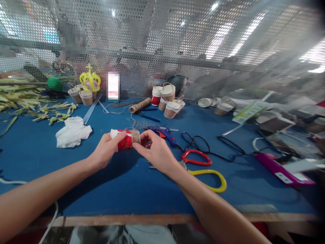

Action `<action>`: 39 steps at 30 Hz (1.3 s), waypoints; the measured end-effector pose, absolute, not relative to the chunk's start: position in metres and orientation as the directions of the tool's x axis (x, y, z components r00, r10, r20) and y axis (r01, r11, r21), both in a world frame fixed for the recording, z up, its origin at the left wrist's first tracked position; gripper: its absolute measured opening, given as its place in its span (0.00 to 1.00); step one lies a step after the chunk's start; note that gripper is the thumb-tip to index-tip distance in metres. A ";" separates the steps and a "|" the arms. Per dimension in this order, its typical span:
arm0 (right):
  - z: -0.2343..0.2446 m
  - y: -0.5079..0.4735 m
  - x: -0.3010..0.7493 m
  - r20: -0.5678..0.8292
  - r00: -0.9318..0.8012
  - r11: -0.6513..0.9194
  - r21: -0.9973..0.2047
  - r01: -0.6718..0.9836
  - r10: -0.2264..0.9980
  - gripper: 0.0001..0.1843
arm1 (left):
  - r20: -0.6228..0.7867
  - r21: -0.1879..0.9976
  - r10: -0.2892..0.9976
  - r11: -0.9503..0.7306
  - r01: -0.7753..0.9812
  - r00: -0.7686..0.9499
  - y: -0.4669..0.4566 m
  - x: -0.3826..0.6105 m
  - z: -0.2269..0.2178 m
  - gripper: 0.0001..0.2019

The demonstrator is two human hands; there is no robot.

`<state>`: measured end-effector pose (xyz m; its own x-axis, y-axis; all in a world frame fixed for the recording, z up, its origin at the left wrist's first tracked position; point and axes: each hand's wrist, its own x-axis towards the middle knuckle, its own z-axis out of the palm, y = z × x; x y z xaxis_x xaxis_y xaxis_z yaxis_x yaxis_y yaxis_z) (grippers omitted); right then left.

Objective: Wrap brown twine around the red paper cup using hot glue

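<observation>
1. A blue table runs up to a perforated metal mesh, with craft materials strewn along its far side.
2. The cup is between the two hands above the near middle of the table, tipped on its side, its white end to the left.
3. The left hand holds the cup by its bare part, thumb laid along the red wall.
4. The right hand is at the other end, thumb against it and fingers curled in narrowly; whether they pinch the cup or a strand, I cannot tell.
5. Done: twine is wound as a band around the cup's right end. A strand rises from there towards the roll beyond.
6. Left: much of the red and white wall is uncovered, so the winding looks only partly complete. No handle shows on this cup.
7. Behind, covered cups with handles stand beside a red-and-white cup that shows no twine.
8. The glue gun and scissors lie near the right hand, neither being held.
</observation>
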<state>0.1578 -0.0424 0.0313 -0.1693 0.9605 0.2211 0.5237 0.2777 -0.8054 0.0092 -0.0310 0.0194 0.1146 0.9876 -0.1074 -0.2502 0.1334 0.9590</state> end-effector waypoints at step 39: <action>0.044 -0.040 0.171 0.282 -0.374 0.455 -0.706 0.542 0.883 0.07 | -0.194 0.898 0.916 0.310 -0.312 0.351 -0.015 -0.005 0.023 0.10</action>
